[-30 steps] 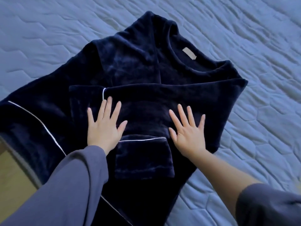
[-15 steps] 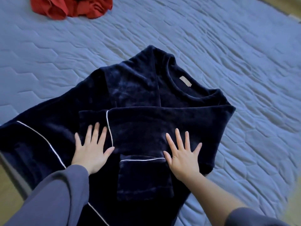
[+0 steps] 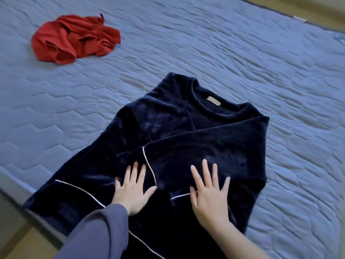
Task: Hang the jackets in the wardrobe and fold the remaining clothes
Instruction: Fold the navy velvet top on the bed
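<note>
A dark navy velvety long-sleeved top (image 3: 168, 128) with thin white piping lies spread on a blue quilted mattress (image 3: 242, 62), close to the mattress's near edge, with its round neckline pointing toward the far side. A small beige label (image 3: 214, 101) shows inside the collar. One sleeve (image 3: 205, 152) is folded across the chest from the right, and its white-piped cuff ends near the middle of the garment. The other sleeve runs out to the left toward the near-left edge of the mattress, where a white piping line (image 3: 80, 191) crosses it.

The person's left hand (image 3: 133, 189) lies flat, palm down, on the top just left of the folded cuff, fingers straight and slightly spread, gripping nothing. A grey-blue sleeve (image 3: 97, 234) covers that arm to the wrist. The right hand (image 3: 209, 197) also presses flat on the fabric, fingers straight and fanned apart, over a white-trimmed patch pocket (image 3: 179, 202) below the folded sleeve; that forearm is bare.

A crumpled red garment (image 3: 74, 39) lies in a heap near the far-left part of the mattress, well apart from the navy top. A tan floor (image 3: 22, 245) shows beyond the near-left corner of the mattress.
</note>
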Available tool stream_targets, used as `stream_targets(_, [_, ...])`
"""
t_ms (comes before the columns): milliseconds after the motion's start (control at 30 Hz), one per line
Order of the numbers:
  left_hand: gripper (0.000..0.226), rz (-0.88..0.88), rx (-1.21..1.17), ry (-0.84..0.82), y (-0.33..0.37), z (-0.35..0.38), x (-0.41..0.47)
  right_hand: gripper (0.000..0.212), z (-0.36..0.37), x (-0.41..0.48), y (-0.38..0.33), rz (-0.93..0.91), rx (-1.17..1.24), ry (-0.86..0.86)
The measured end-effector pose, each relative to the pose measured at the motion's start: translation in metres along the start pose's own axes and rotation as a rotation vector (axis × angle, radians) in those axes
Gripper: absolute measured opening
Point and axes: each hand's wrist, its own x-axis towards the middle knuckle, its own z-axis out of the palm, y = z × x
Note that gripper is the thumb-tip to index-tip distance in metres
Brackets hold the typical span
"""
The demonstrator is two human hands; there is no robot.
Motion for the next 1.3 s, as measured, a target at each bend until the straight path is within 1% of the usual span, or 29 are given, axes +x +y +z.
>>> stream_targets(33, [0.085, 0.044, 0.04, 0.076, -0.006, 0.004, -0.008, 0.059, 0.011, -0.014, -0.005, -0.011, -0.022, -0.027])
stream_targets(67, [0.085, 0.066, 0.085, 0.101, -0.014, 0.011, -0.015, 0.059, 0.022, -0.027, -0.007, -0.004, -0.041, -0.063])
stream_targets(133, [0.079, 0.067, 0.137, 0.135, -0.035, 0.028, -0.028, 0.058, 0.037, -0.045, -0.003, 0.021, -0.058, -0.078])
stream_targets(200, [0.077, 0.025, 0.168, 0.14, -0.054, 0.042, -0.041, 0.06, 0.048, -0.053, 0.001, 0.03, -0.09, -0.076])
stream_targets(267, [0.08, -0.014, 0.199, 0.192, -0.067, 0.05, -0.05, 0.06, 0.052, -0.059, 0.002, 0.033, -0.112, -0.091])
stream_targets(367, [0.081, -0.045, 0.212, 0.226, -0.079, 0.059, -0.063, 0.057, 0.057, -0.079, 0.002, 0.087, -0.123, -0.126])
stream_targets(433, [0.076, -0.083, 0.214, 0.213, -0.085, 0.06, -0.072, 0.064, 0.061, -0.104, 0.001, 0.13, -0.126, -0.161])
stream_targets(500, [0.072, -0.089, 0.208, 0.228, -0.093, 0.059, -0.087, 0.068, 0.063, -0.139, -0.006, 0.174, -0.122, -0.232])
stream_targets(567, [0.069, -0.12, 0.258, 0.186, -0.103, 0.054, -0.106, 0.068, 0.066, -0.176, -0.015, 0.182, -0.119, -0.297])
stream_targets(633, [0.069, -0.162, 0.277, 0.092, -0.123, 0.051, -0.125, 0.058, 0.076, -0.215, -0.022, 0.16, -0.164, -0.332])
stream_targets(667, [0.067, -0.185, 0.291, 0.027, -0.133, 0.048, -0.136, 0.061, 0.08, -0.232, -0.026, 0.148, -0.184, -0.33])
stream_targets(733, [0.062, -0.195, 0.303, -0.061, -0.153, 0.045, -0.158, 0.085, 0.067, -0.257, -0.048, 0.14, -0.204, -0.398])
stream_targets(767, [0.057, -0.2, 0.297, -0.077, -0.163, 0.042, -0.17, 0.091, 0.054, -0.267, -0.06, 0.176, -0.2, -0.483])
stream_targets(800, [0.049, -0.2, 0.285, -0.072, -0.174, 0.04, -0.179, 0.088, 0.046, -0.275, -0.073, 0.18, -0.203, -0.508])
stream_targets(867, [0.035, -0.187, 0.24, -0.02, -0.193, 0.031, -0.188, 0.075, 0.038, -0.284, -0.092, 0.195, -0.135, -0.54])
stream_targets(933, [0.033, -0.194, 0.154, 0.028, -0.207, 0.015, -0.187, 0.07, 0.033, -0.277, -0.116, 0.173, -0.104, -0.525])
stream_targets(1000, [0.037, -0.212, 0.024, 0.102, -0.219, -0.002, -0.173, 0.069, 0.028, -0.261, -0.145, 0.146, -0.063, -0.484])
stream_targets(1100, [0.052, -0.214, -0.233, 0.25, -0.231, -0.025, -0.142, 0.066, 0.029, -0.216, -0.192, 0.085, -0.012, -0.39])
stream_targets(1167, [0.062, -0.248, -0.441, 0.287, -0.234, -0.036, -0.116, 0.065, 0.032, -0.175, -0.224, 0.049, 0.027, -0.341])
stream_targets(1200, [0.061, -0.261, -0.506, 0.279, -0.236, -0.038, -0.102, 0.065, 0.034, -0.154, -0.239, 0.033, 0.034, -0.311])
stream_targets(1233, [0.054, -0.256, -0.526, 0.26, -0.238, -0.039, -0.089, 0.066, 0.037, -0.132, -0.254, 0.021, 0.039, -0.281])
stream_targets(1300, [0.027, -0.207, -0.564, 0.226, -0.249, -0.038, -0.069, 0.069, 0.04, -0.091, -0.282, -0.001, 0.076, -0.224])
